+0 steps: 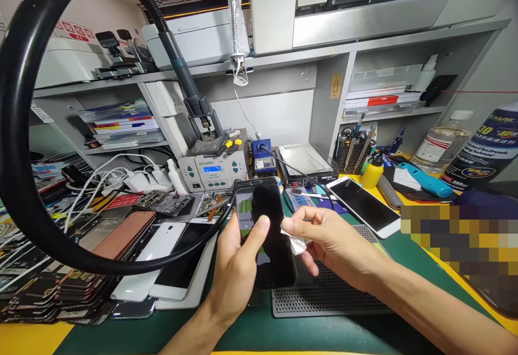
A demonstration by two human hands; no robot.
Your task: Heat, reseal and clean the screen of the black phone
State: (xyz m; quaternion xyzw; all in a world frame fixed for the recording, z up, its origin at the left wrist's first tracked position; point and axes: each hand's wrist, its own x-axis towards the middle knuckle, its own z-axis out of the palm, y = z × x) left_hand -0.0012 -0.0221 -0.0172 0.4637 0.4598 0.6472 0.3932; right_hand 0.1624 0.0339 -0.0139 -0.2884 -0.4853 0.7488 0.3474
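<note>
A black smartphone [279, 258] is held upright, screen toward me, above the green work mat. My left hand [237, 263] grips its left side, the thumb lying over the glass. Reflections show on the dark screen. Close to the phone's right edge, my right hand [327, 233] pinches a crumpled white tissue [298, 244] between thumb and fingers. The tissue is at the edge; whether it presses on the phone I cannot tell. Below both hands lies a grey perforated mat [324, 304], partly hidden by the phone and my right hand.
A black hot-air hose [16, 128] loops across the left side. Stacked phones and parts [182, 258] crowd the left. Behind stand a rework station [214, 169] and a flat heating plate [303, 161]. A white phone [364, 204], yellow bottle [372, 171] and spray can [481, 144] are at right.
</note>
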